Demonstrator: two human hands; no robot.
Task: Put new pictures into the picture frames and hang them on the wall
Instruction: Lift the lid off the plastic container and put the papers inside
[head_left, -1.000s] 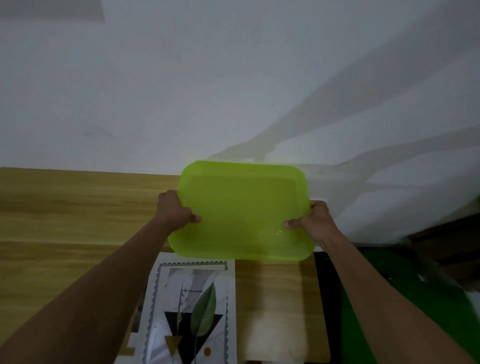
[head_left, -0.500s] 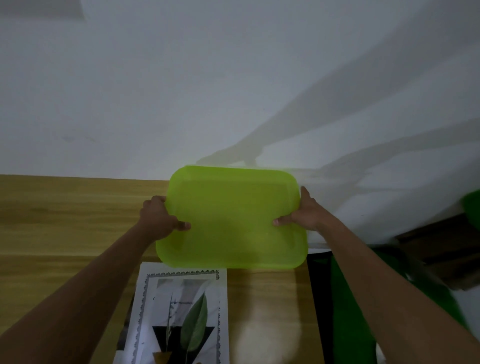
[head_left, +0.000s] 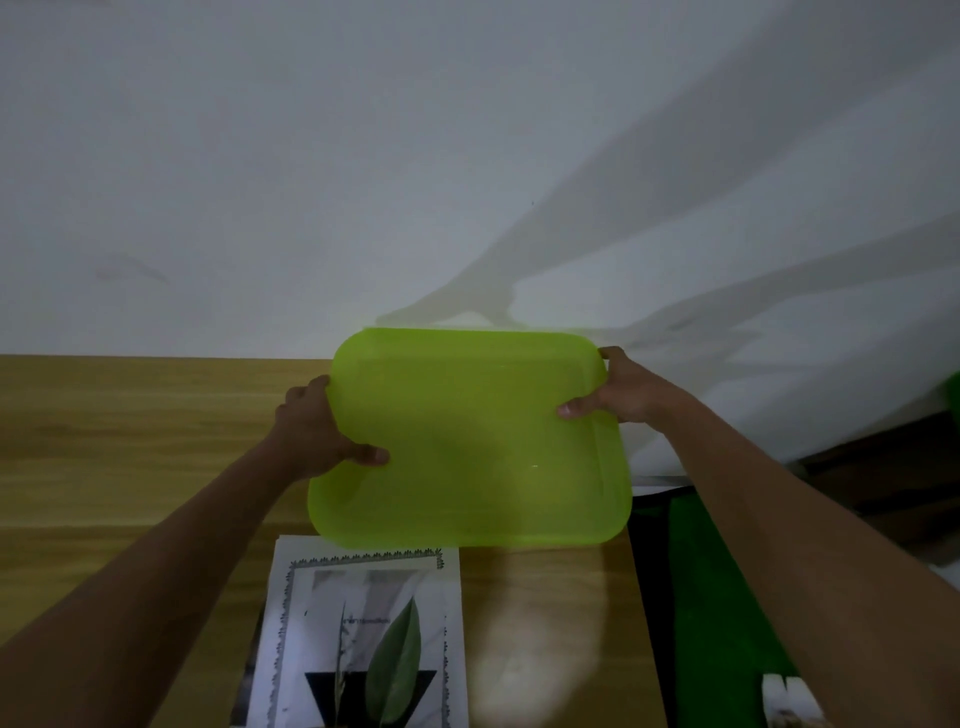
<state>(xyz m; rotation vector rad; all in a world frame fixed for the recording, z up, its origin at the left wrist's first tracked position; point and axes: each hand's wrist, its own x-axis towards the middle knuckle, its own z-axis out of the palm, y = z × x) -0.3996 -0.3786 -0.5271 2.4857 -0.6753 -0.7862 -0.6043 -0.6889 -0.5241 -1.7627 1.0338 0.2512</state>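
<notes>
Aloft, green tray (head_left: 467, 441) in left grip (head_left: 311, 431), right grip (head_left: 623, 395), picture (head_left: 363, 623) below

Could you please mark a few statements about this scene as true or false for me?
1. The left hand and the right hand both grip the green tray. True.
2. The leaf print is pinned to the wall. False: it lies on the wooden table.
3. In this view the green tray's near edge covers the top edge of the leaf print. True.
4. The right hand holds the leaf print. False: it grips the right edge of the green tray, thumb on the side facing the camera.
</notes>
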